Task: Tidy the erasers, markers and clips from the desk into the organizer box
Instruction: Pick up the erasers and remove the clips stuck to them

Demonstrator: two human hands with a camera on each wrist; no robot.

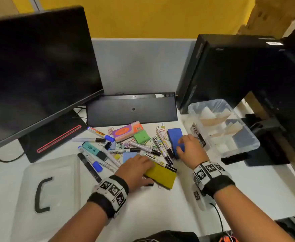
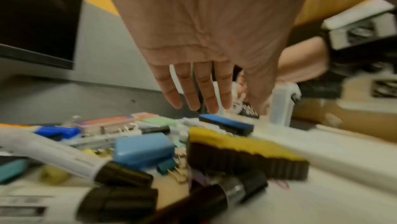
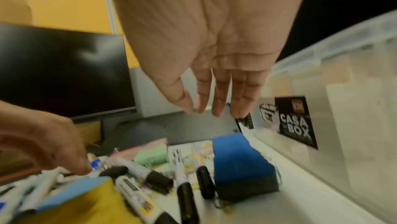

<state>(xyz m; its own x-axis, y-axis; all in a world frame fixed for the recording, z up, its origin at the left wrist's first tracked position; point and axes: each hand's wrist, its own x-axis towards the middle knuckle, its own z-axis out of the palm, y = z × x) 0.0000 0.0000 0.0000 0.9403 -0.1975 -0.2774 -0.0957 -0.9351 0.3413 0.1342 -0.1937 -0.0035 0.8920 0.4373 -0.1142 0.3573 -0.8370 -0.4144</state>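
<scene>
A pile of markers [image 1: 144, 148], clips [image 1: 124, 144] and erasers lies mid-desk. In the head view my left hand [image 1: 141, 163] hovers flat over the near end of a yellow eraser [image 1: 162, 176]. The left wrist view shows its fingers [image 2: 193, 92] straight, above the yellow eraser [image 2: 242, 149] and holding nothing. My right hand [image 1: 181, 147] is spread over the near end of a blue eraser [image 1: 174, 137]. In the right wrist view its fingers [image 3: 221, 95] hang straight above that eraser [image 3: 238, 158]. The clear organizer box [image 1: 244, 149] stands to the right.
The box's clear lid [image 1: 56, 172] with a black handle lies at the front left. A monitor [image 1: 35, 70] stands at the left and a dark keyboard [image 1: 131, 109] leans behind the pile. A black computer case [image 1: 230, 67] rises behind the box.
</scene>
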